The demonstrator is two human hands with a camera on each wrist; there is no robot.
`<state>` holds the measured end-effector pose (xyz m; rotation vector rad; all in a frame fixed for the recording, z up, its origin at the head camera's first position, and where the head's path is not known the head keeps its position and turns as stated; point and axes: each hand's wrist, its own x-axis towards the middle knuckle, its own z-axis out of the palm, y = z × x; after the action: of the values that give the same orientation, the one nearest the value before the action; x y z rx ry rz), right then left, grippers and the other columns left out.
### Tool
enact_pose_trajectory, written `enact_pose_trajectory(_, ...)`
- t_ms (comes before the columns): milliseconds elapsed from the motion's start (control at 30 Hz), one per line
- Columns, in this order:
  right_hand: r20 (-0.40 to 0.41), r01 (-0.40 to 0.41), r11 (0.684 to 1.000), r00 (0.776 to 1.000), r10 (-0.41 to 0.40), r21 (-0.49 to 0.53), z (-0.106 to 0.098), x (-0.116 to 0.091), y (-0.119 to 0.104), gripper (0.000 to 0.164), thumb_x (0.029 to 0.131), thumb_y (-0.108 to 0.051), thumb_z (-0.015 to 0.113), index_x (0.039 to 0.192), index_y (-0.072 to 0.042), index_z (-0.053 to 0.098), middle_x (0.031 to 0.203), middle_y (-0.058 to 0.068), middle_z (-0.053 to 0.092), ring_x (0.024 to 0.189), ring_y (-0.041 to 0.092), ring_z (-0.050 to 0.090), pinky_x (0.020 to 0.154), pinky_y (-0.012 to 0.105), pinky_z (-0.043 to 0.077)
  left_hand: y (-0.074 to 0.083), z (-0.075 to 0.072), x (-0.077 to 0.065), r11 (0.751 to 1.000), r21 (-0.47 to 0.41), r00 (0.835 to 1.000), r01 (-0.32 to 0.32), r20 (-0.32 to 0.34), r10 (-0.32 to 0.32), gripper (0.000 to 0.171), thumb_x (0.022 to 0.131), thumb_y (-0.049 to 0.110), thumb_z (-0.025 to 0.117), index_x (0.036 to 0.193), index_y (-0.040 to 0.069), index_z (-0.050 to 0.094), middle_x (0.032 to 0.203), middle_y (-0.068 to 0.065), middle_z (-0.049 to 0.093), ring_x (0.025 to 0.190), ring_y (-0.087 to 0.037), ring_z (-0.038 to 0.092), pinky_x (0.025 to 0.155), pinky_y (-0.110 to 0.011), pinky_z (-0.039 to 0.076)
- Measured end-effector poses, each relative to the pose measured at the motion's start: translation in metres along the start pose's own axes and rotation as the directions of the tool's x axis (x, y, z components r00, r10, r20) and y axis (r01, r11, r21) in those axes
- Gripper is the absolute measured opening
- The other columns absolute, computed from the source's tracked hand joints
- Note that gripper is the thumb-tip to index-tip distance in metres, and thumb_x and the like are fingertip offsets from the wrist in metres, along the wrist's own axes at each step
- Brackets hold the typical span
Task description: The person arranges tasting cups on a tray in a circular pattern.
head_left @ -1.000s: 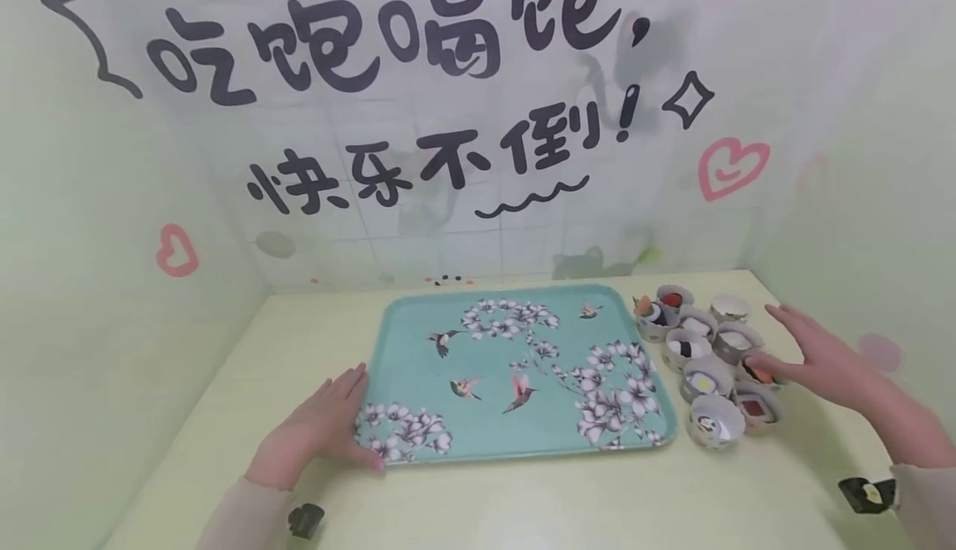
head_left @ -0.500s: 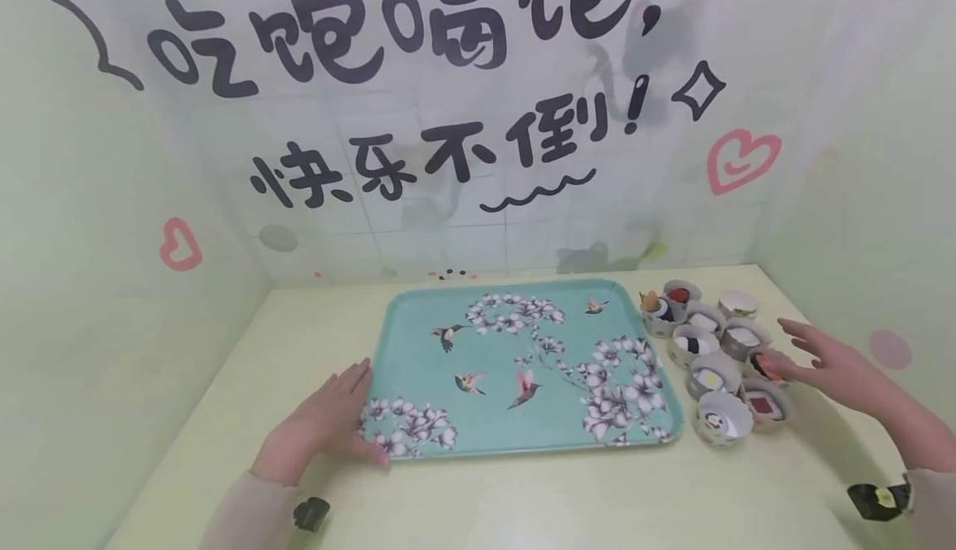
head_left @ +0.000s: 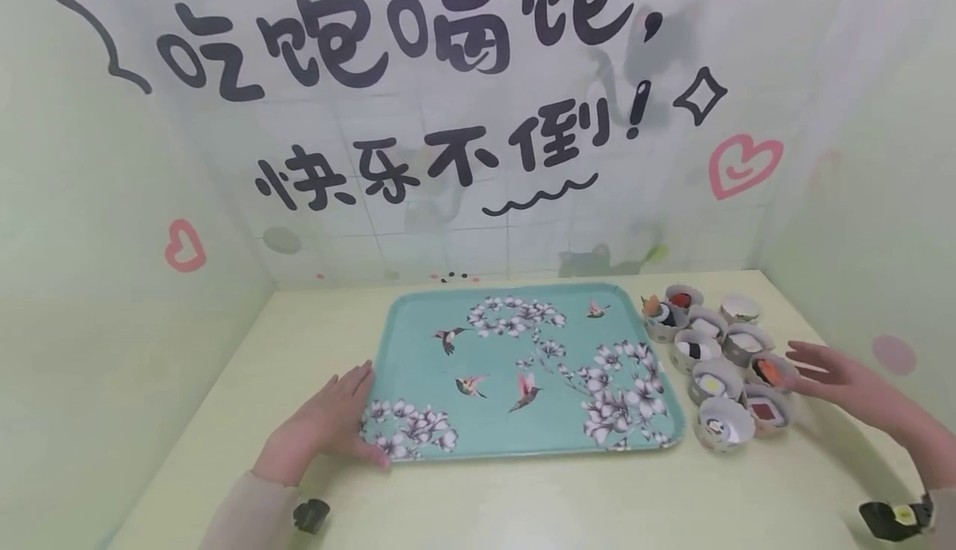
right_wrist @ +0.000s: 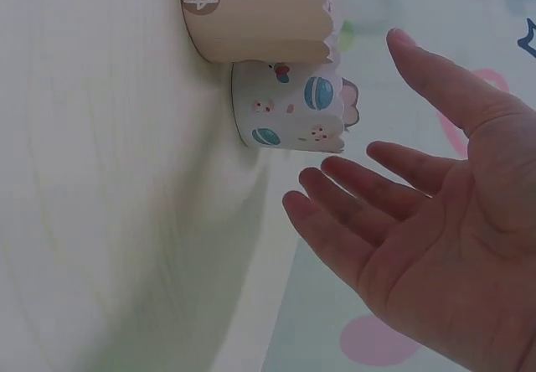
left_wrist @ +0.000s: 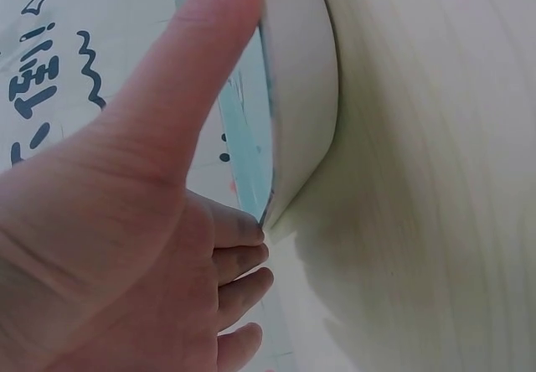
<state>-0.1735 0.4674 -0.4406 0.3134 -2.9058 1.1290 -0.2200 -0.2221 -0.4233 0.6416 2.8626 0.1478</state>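
The left hand (head_left: 329, 417) rests at the near left corner of a turquoise tray (head_left: 441, 343) printed with flowers and birds. Its thumb (left_wrist: 193, 62) lies along the front edge, and straight fingers touch the left side. At the right, the open right hand (head_left: 844, 384) hovers beside a group of scalloped paper cups holding small sushi-like pieces. Its thumb is right at a cup with an orange-topped piece (head_left: 767, 372). In the right wrist view the fingers are spread apart, with nothing in them, close to a white patterned cup (right_wrist: 289, 108).
Nearest in the group is a cup (head_left: 724, 425) with a small printed piece inside. Another cup (head_left: 765, 411) holds a red square piece. The cups stand close to the tray's right side. Pale walls (head_left: 82, 284) enclose the table (head_left: 508, 500) at the back and both sides.
The right hand has come lower and slightly to the right, its thumb shifting from over the orange-topped piece to the cup's side. The left hand stays at the tray corner. The head view tilts slightly.
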Motion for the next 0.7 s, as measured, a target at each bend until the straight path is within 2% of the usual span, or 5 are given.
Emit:
enact_pose_trajectory(67,0.045,-0.036,0.999,0.998,0.035,0.025,0.001,-0.004,0.003,0.061,0.1,-0.013,0.058,0.143,0.02,0.031,0.125,-0.041,0.042,0.101,-0.028,0.041,0.076,0.006,0.048,0.0,0.0,-0.002,1.0,-0.006,1.0,-0.002,0.006,0.002,0.142,0.054,0.071,0.083,0.148,-0.018,0.026,0.157,-0.037,0.023,0.146,-0.052,0.026,0.121,-0.066,0.022)
enact_pose_trajectory(100,0.065,-0.058,0.998,0.996,0.056,0.03,0.002,-0.006,0.004,0.06,0.101,-0.015,0.057,0.144,0.019,0.032,0.118,-0.049,0.033,0.101,-0.028,0.041,0.076,0.008,0.049,0.0,0.0,-0.003,1.0,-0.012,1.0,0.0,0.011,0.0,0.142,0.054,0.071,0.083,0.148,-0.018,0.025,0.157,-0.037,0.023,0.146,-0.052,0.025,0.121,-0.065,0.022)
enact_pose_trajectory(267,0.127,-0.097,0.993,0.988,0.088,0.072,0.003,-0.011,0.008,0.057,0.102,-0.016,0.055,0.148,0.009,0.032,0.116,-0.051,0.032,0.101,-0.027,0.043,0.075,0.011,0.051,0.0,-0.002,-0.004,1.0,-0.027,1.0,-0.013,0.007,0.013,0.141,0.054,0.068,0.084,0.148,-0.019,0.024,0.157,-0.037,0.022,0.146,-0.052,0.024,0.121,-0.065,0.022)
enact_pose_trajectory(467,0.11,-0.057,0.991,0.993,0.043,0.123,0.003,-0.009,0.012,0.05,0.099,-0.007,0.057,0.146,-0.018,0.043,0.118,-0.052,0.033,0.1,-0.027,0.043,0.073,0.01,0.05,-0.001,-0.005,0.002,0.997,-0.051,0.999,-0.049,-0.012,0.048,0.142,0.055,0.066,0.085,0.149,-0.018,0.021,0.159,-0.037,0.019,0.147,-0.052,0.023,0.122,-0.063,0.024)
enact_pose_trajectory(700,0.088,-0.014,0.996,0.996,0.006,0.092,0.005,0.005,0.006,0.048,0.097,-0.007,0.06,0.142,-0.015,0.048,0.115,-0.049,0.039,0.099,-0.024,0.047,0.072,0.01,0.049,-0.005,0.0,0.001,0.997,-0.055,0.998,-0.057,-0.005,0.056,0.143,0.054,0.068,0.085,0.152,-0.014,0.021,0.161,-0.033,0.019,0.148,-0.051,0.024,0.122,-0.06,0.028)
